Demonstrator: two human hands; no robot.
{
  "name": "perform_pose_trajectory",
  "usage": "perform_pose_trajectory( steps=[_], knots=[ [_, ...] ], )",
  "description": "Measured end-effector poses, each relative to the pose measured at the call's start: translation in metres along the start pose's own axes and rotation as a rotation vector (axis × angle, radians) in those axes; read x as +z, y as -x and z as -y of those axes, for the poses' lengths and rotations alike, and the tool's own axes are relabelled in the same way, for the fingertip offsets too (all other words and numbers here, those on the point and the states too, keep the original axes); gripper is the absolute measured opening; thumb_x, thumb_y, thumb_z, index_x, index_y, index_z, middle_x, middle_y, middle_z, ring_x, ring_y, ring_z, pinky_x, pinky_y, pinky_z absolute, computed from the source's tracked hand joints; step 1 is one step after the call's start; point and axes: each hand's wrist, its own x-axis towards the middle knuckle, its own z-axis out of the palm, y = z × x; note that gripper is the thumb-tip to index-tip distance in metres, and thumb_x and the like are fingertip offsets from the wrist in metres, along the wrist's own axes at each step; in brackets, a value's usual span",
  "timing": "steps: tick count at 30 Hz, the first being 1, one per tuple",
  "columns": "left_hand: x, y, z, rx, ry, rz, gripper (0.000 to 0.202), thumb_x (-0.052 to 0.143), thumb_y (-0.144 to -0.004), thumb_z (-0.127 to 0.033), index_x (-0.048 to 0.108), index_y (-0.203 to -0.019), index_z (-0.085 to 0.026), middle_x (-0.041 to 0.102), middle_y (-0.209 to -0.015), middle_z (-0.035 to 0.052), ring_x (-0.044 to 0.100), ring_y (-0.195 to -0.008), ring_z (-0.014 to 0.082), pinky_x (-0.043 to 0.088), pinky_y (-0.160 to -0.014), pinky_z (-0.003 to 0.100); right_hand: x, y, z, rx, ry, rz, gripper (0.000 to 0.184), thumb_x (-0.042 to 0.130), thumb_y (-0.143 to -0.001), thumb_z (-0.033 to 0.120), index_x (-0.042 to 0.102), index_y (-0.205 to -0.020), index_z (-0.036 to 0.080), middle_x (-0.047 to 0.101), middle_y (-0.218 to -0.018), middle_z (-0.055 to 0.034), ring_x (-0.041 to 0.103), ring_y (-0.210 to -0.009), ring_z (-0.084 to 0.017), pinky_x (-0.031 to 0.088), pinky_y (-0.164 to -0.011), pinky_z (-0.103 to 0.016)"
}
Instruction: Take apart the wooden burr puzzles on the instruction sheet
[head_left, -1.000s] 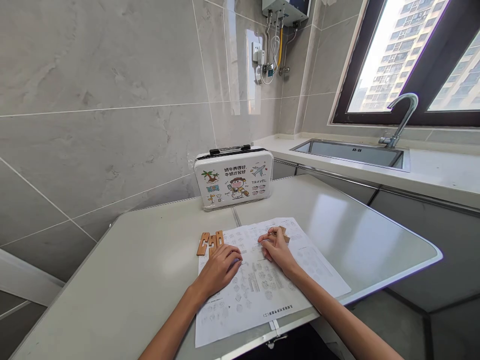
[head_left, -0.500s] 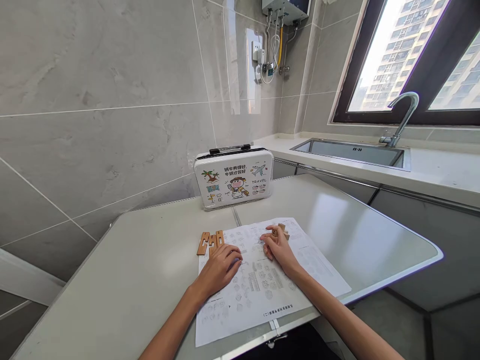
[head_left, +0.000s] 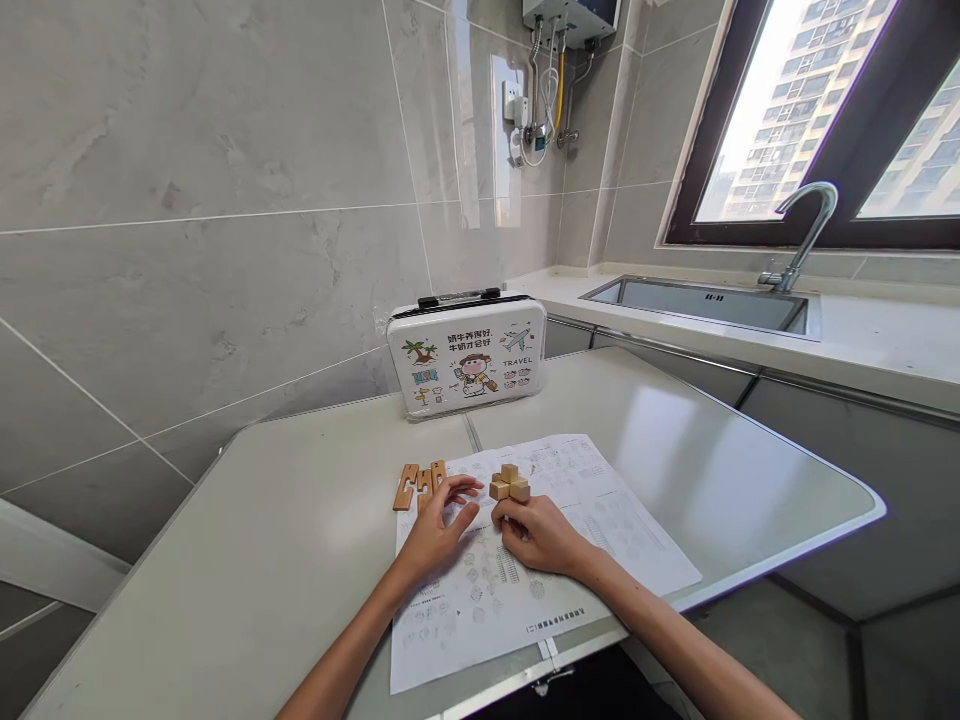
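Observation:
My right hand has its fingers closed on a light wooden interlocking puzzle, a knot of crossed blocks held above the paper. Just left of it, my left hand has its thumb and fingers apart, curved toward the puzzle without touching it. Under both hands lies a white instruction sheet printed with small diagrams and text. Flat notched wooden pieces rest at the sheet's upper left edge, partly hidden behind my left hand.
A white cartoon-printed case with a black handle stands at the back of the folding table. To the right is a counter with a sink and faucet. Tiled wall rises behind.
My right hand has brought the wooden puzzle left and nearer me, from the sheet's upper right to its middle. My left hand has turned and spread its fingers.

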Motion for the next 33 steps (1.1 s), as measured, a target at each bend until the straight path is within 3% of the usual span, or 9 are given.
perform_pose_trajectory(
  steps=[11, 18, 23, 27, 33],
  knots=[
    [0.016, 0.006, 0.004, -0.061, 0.196, 0.127, 0.058, 0.07, -0.095, -0.048, 0.052, -0.145, -0.026, 0.059, -0.148, 0.012, 0.055, -0.138, 0.0306, 0.039, -0.122, 0.05, 0.005, 0.002, -0.005, -0.113, 0.129, 0.067, 0.018, 0.059, -0.087, 0.011, 0.072, -0.081, 0.022, 0.068, -0.075, -0.0022, 0.06, -0.067, -0.018, 0.036, -0.061, -0.028],
    [0.016, 0.008, -0.01, -0.079, 0.048, 0.103, 0.05, 0.07, -0.094, -0.047, 0.058, -0.138, -0.026, 0.067, -0.135, 0.009, 0.063, -0.123, 0.0287, 0.049, -0.11, 0.044, 0.005, 0.002, -0.005, -0.105, 0.141, 0.093, 0.018, 0.062, -0.084, 0.011, 0.074, -0.077, 0.022, 0.073, -0.092, -0.0051, 0.067, -0.081, -0.02, 0.044, -0.067, -0.028],
    [0.018, 0.008, -0.013, -0.06, 0.004, 0.044, 0.046, 0.071, -0.092, -0.042, 0.06, -0.133, -0.026, 0.064, -0.139, 0.0093, 0.061, -0.128, 0.0287, 0.047, -0.114, 0.046, 0.005, 0.003, -0.004, -0.093, 0.132, 0.078, 0.017, 0.062, -0.085, 0.013, 0.076, -0.087, 0.022, 0.071, -0.106, -0.0066, 0.066, -0.081, -0.019, 0.047, -0.069, -0.027],
    [0.021, 0.007, -0.01, -0.046, 0.085, -0.04, 0.055, 0.077, -0.087, -0.037, 0.054, -0.135, -0.025, 0.062, -0.141, 0.0107, 0.06, -0.132, 0.0281, 0.046, -0.117, 0.048, 0.003, 0.002, -0.002, -0.048, 0.079, 0.04, 0.016, 0.061, -0.085, 0.011, 0.072, -0.083, 0.022, 0.065, -0.111, -0.0063, 0.061, -0.071, -0.015, 0.045, -0.064, -0.027],
    [0.02, 0.005, -0.008, 0.005, 0.155, -0.176, 0.065, 0.081, -0.083, -0.033, 0.047, -0.138, -0.028, 0.056, -0.149, 0.0112, 0.063, -0.13, 0.0269, 0.049, -0.115, 0.048, 0.0, -0.003, 0.002, 0.113, -0.143, -0.152, 0.016, 0.052, -0.092, 0.012, 0.056, -0.102, 0.024, 0.06, -0.119, -0.0074, 0.057, -0.065, -0.012, 0.046, -0.06, -0.027]
  ],
)
